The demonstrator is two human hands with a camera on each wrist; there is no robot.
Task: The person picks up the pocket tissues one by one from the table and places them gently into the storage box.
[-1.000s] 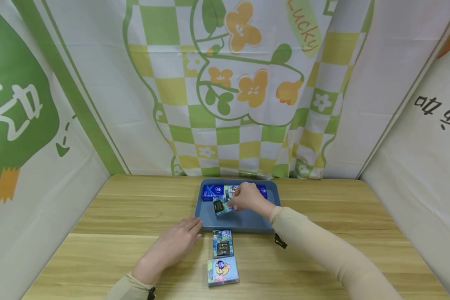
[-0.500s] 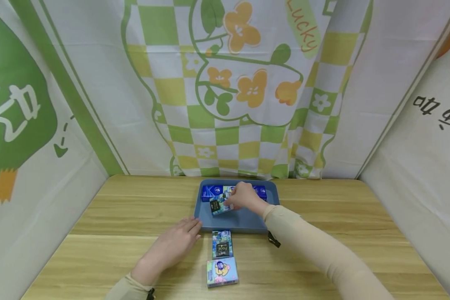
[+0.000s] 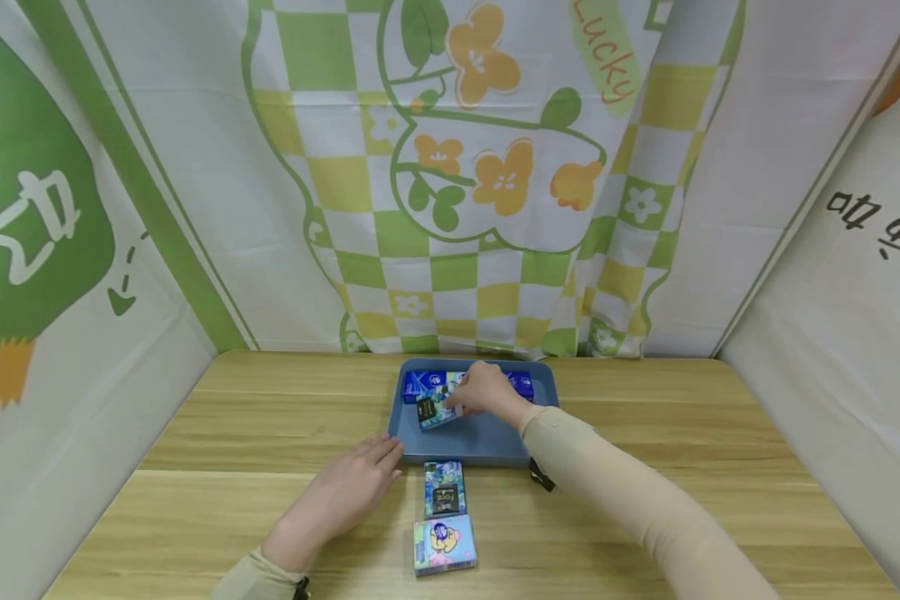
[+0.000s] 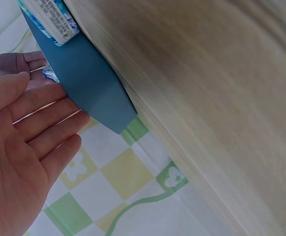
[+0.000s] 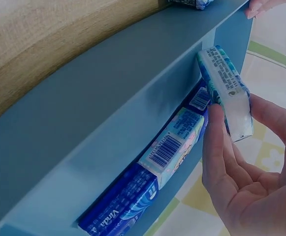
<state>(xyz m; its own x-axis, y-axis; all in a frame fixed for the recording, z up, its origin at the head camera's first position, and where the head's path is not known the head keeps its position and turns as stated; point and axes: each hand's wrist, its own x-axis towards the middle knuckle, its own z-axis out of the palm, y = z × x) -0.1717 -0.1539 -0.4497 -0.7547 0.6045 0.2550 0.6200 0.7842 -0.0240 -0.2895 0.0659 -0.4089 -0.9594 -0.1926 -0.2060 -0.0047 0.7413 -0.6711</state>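
Note:
My right hand pinches a blue-patterned pocket tissue pack between thumb and fingers, over the left half of the blue-grey tray. In the right wrist view this tissue pack is tilted above the row lying along the tray's far wall. That row has a dark blue pack, a pale cartoon pack and another dark blue pack, partly covered by my hand in the head view. With straight fingers, my left hand touches the tray's front left corner.
In front of the tray on the wooden table lie a second blue-patterned tissue pack and, nearer me, a light blue cartoon tissue pack. A printed curtain hangs just behind the table.
The right hand has shifted slightly left with the tissue pack, bringing it nearer the tray's left side. The left hand stays at the tray's corner.

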